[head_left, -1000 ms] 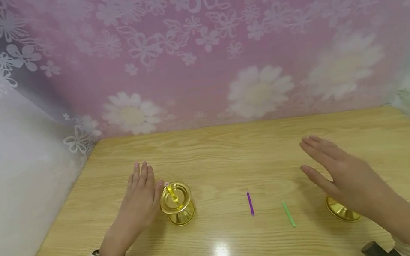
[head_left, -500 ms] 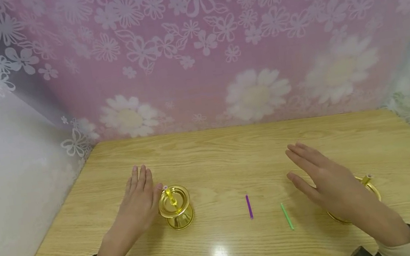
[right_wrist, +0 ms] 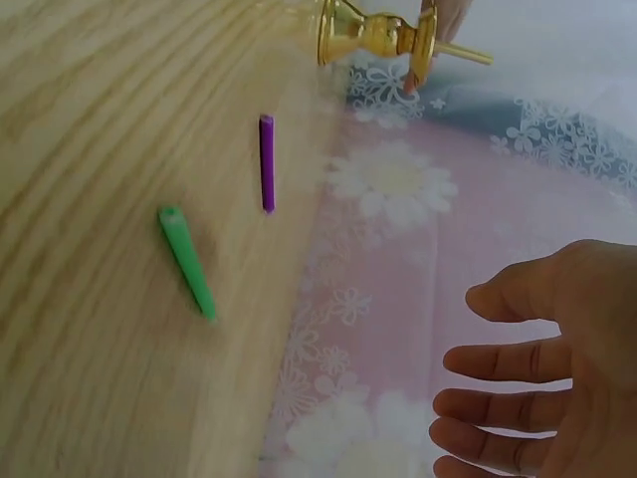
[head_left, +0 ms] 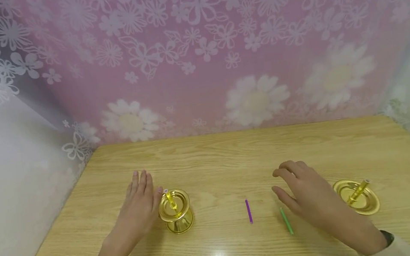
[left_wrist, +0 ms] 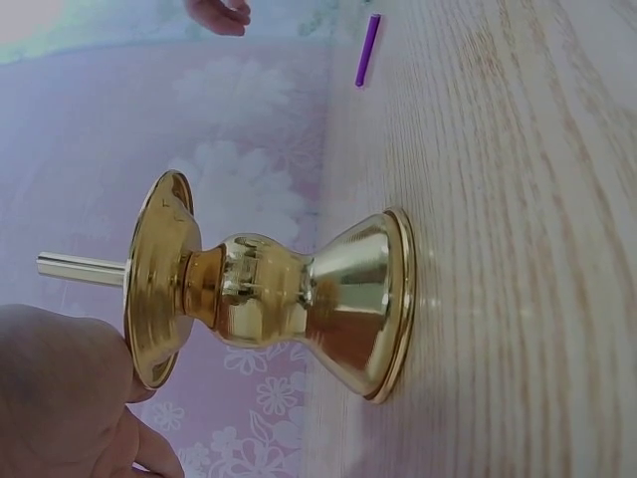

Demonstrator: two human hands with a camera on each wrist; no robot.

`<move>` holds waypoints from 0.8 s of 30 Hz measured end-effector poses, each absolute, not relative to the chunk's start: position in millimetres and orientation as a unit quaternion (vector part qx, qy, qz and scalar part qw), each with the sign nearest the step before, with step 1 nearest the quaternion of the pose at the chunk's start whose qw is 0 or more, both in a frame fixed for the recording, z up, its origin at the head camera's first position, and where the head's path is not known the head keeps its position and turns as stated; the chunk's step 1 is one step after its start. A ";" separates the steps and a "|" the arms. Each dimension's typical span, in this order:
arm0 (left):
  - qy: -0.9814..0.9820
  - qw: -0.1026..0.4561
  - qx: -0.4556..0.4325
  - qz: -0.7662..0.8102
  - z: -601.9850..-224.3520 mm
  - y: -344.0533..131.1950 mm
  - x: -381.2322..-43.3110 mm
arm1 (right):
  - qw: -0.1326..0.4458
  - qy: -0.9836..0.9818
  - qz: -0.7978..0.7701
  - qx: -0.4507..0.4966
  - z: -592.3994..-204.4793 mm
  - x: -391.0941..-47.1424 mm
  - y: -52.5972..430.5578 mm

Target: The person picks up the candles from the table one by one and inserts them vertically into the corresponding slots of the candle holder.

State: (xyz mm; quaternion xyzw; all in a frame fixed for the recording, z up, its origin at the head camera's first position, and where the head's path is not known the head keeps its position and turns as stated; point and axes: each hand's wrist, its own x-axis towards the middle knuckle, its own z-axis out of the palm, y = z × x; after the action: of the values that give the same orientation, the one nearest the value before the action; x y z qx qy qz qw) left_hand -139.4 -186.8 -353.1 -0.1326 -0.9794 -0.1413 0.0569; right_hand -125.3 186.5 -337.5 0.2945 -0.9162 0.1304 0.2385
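Note:
My left hand (head_left: 138, 210) lies beside a gold candle holder (head_left: 181, 225), fingers straight and thumb at its dish rim. In the left wrist view the candle holder (left_wrist: 259, 289) stands upright on its flared foot, with a thin tube rising from the dish. My right hand (head_left: 311, 200) hovers above the table, fingers slightly bent and holding nothing. Nearest to it lies a thin green stick (head_left: 286, 221), candle-like, also plain in the right wrist view. A similar purple stick (head_left: 249, 211) lies to its left.
A second gold candle holder (head_left: 372, 203) stands right of my right hand, its foot hidden by the forearm. The wooden table (head_left: 209, 157) ends at a pink flowered backdrop (head_left: 183, 83). A pale wall closes the left side.
My right hand has moved left, away from the right candle holder and towards the green stick, its fingers bending a little. The right holder's dish has come into view. My left hand stays put.

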 end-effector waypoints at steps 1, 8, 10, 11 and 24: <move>-0.979 0.057 -0.132 -0.142 -353.1 -187.0 -139.1 | 0.234 -0.918 0.129 0.293 -338.4 -125.4 183.5; -0.979 0.059 -0.129 -0.144 -352.3 -187.2 -139.3 | 0.221 -0.921 0.128 0.293 -345.0 -125.9 168.0; -0.979 0.060 -0.130 -0.143 -352.9 -187.1 -139.2 | 0.219 -0.922 0.127 0.294 -347.3 -125.4 165.8; -0.979 0.061 -0.131 -0.143 -353.3 -187.1 -138.9 | 0.215 -0.923 0.128 0.294 -348.6 -125.0 164.9; -0.979 0.062 -0.132 -0.144 -354.2 -187.0 -138.2 | 0.171 -0.942 0.134 0.256 -360.1 -120.4 155.2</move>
State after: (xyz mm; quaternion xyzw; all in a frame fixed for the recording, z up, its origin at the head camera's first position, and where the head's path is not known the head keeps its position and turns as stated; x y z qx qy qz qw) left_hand -138.2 -187.0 -354.2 -0.1325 -0.9787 -0.1443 0.0619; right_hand -120.4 155.2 -360.1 0.2561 -0.9419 0.1340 0.1710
